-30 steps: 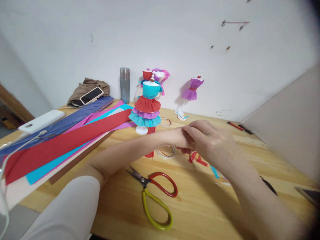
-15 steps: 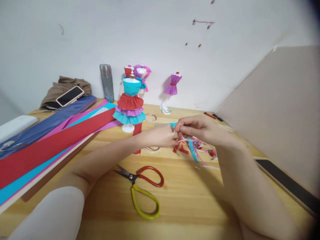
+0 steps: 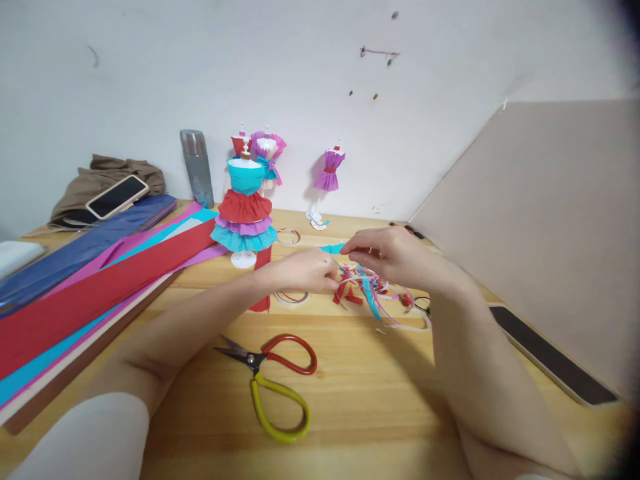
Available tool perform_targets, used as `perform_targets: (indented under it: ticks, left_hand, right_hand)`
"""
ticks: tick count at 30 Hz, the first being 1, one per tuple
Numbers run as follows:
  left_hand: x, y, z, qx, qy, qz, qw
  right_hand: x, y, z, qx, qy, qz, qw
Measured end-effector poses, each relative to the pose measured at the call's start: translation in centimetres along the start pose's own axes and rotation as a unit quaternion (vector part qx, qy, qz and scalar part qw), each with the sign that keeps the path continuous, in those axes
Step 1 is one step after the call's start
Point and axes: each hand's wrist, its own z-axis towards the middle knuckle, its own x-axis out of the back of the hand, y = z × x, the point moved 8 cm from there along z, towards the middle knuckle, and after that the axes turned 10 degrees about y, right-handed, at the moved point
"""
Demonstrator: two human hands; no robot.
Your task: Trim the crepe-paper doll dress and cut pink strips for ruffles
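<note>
My left hand [image 3: 313,269] is closed above the table, its fingers curled on something I cannot make out. Just to its right, my right hand [image 3: 387,252] has its fingers bent over the pile of colored paper scraps [image 3: 367,290]; what its fingertips hold, if anything, is too small to tell. The hands are apart. Scissors [image 3: 255,360] with one red and one yellow handle lie with blades parted, nearer me. Behind my left forearm stands a small dress form [image 3: 245,207] in a blue, red and purple ruffled dress.
Long crepe paper strips [image 3: 110,293] cover the table's left. A grey bottle [image 3: 197,170], more dressed forms [image 3: 330,170] and tape rings [image 3: 293,298] are behind. One phone [image 3: 117,197] rests on brown cloth; another [image 3: 550,353] lies at right.
My hands have moved apart from each other, where their fingertips met before. The whole view has shifted, so things appear farther left.
</note>
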Motion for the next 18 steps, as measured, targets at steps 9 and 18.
perform_targets:
  ticks: [9,18]
  left_hand:
    - [0.4,0.7,0.3,-0.033,0.025,-0.002,0.999]
    - [10.6,1.7,-2.7,0.09,0.224,0.014,0.97]
  right_hand:
    - [0.0,-0.8,0.3,-0.055,0.015,0.074,0.996]
    - [2.7,9.1,-0.4,-0.2,0.177,0.028,0.963]
